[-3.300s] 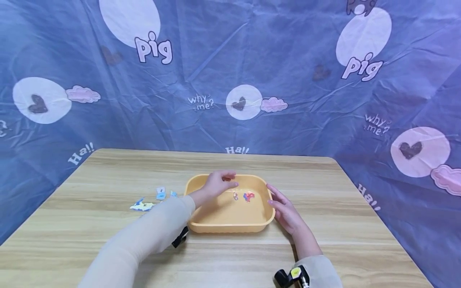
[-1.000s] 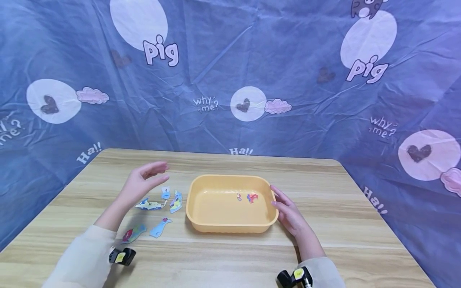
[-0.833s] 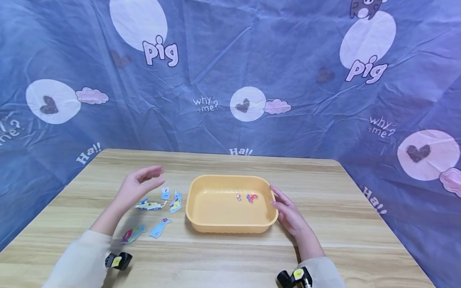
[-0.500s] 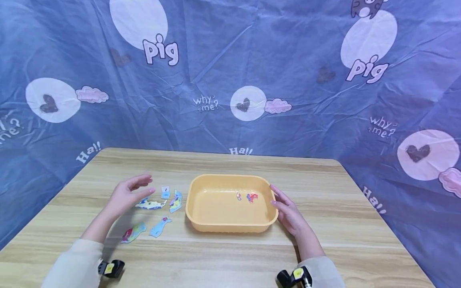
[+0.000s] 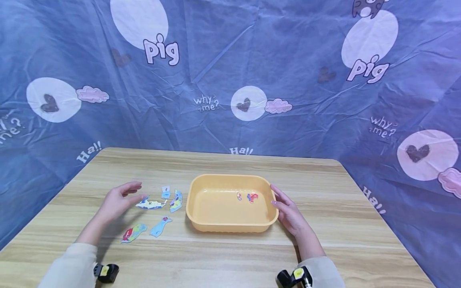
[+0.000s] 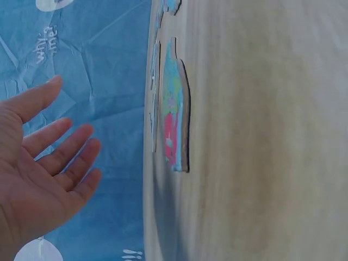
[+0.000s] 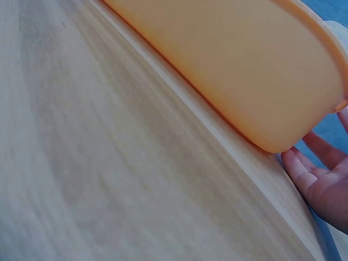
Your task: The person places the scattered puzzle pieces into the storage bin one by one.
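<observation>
In the head view my left hand (image 5: pixel 117 202) hovers with loosely bent fingers at the left end of a blue-and-cream puzzle piece (image 5: pixel 151 204). The left wrist view shows the same hand (image 6: pixel 51 168) with its palm bare and fingers spread. Nearby lie a red-and-green puzzle piece (image 5: pixel 133 233), a light blue one (image 5: pixel 160 227), a small white-and-blue one (image 5: pixel 165 192) and a yellow-and-purple one (image 5: pixel 176 201). My right hand (image 5: pixel 291 216) rests its fingers on the right side of a yellow plastic tray (image 5: pixel 230 228). Inside the tray are a red-and-blue piece (image 5: pixel 252 197) and a smaller piece (image 5: pixel 239 196).
Everything stands on a wood-grain table (image 5: pixel 201 260). A blue printed cloth (image 5: pixel 201 132) hangs behind the table and along its sides. Black wrist cameras (image 5: pixel 108 273) are strapped over both pale sleeves.
My left hand has come out of the tray to the left, then sunk down and further left beside the puzzle pieces. The right hand stays on the tray's side.
</observation>
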`<act>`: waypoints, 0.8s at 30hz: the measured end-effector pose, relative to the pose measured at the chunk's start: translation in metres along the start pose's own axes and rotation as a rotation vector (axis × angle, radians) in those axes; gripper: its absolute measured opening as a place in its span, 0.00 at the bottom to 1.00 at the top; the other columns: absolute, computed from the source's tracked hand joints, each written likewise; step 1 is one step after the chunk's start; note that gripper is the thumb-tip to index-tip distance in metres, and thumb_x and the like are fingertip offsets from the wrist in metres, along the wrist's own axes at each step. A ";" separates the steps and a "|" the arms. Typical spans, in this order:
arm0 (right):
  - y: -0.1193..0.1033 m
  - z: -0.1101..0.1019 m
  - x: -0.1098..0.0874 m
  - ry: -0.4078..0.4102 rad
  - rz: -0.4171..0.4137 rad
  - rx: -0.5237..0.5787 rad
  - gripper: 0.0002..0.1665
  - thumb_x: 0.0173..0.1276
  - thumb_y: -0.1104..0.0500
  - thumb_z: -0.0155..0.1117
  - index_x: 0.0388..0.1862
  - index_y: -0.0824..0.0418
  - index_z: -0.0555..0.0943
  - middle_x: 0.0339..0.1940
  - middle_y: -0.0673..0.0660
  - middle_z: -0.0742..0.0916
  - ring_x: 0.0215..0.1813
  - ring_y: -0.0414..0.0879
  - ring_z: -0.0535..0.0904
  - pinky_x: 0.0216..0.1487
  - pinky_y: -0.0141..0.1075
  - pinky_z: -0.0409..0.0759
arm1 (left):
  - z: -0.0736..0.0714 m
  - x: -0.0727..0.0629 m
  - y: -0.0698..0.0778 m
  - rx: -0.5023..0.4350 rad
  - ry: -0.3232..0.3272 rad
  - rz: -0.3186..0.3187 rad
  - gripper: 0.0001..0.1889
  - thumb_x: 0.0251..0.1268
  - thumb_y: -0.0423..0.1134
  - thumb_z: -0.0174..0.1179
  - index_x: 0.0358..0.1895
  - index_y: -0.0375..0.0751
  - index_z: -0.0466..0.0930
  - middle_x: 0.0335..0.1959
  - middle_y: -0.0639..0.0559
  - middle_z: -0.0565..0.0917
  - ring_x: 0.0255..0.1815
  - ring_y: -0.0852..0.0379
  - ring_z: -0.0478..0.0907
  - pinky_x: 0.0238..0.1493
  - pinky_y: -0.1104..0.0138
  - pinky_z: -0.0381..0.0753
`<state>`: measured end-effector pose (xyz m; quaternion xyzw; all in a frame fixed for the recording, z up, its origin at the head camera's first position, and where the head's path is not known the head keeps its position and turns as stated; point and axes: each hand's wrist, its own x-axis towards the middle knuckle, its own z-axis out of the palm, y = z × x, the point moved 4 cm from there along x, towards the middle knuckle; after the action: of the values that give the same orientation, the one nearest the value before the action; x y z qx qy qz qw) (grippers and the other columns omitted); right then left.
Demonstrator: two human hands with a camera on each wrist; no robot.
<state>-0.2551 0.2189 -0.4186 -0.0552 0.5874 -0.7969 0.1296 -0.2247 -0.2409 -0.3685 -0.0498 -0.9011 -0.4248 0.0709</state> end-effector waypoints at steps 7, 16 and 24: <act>0.000 0.000 0.000 0.005 -0.002 0.007 0.36 0.60 0.68 0.49 0.66 0.59 0.51 0.65 0.64 0.54 0.63 0.56 0.54 0.54 0.39 0.64 | 0.000 0.002 -0.009 0.033 0.005 -0.013 0.29 0.54 0.45 0.58 0.54 0.27 0.65 0.49 0.33 0.71 0.51 0.38 0.65 0.53 0.48 0.57; 0.000 0.000 0.000 -0.001 -0.007 0.011 0.36 0.60 0.68 0.49 0.66 0.59 0.50 0.65 0.64 0.54 0.62 0.57 0.54 0.54 0.40 0.64 | 0.001 0.003 -0.022 0.003 -0.034 -0.080 0.31 0.53 0.45 0.59 0.55 0.26 0.63 0.53 0.31 0.67 0.55 0.34 0.59 0.53 0.45 0.55; 0.000 0.000 0.000 -0.007 -0.014 0.007 0.36 0.60 0.68 0.49 0.67 0.60 0.49 0.65 0.65 0.54 0.62 0.57 0.54 0.54 0.39 0.65 | 0.007 0.003 -0.031 0.015 -0.045 -0.092 0.32 0.50 0.46 0.61 0.54 0.27 0.64 0.51 0.31 0.68 0.53 0.35 0.61 0.52 0.44 0.55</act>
<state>-0.2553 0.2188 -0.4182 -0.0616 0.5839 -0.7996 0.1262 -0.2332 -0.2551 -0.3954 -0.0171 -0.9069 -0.4197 0.0314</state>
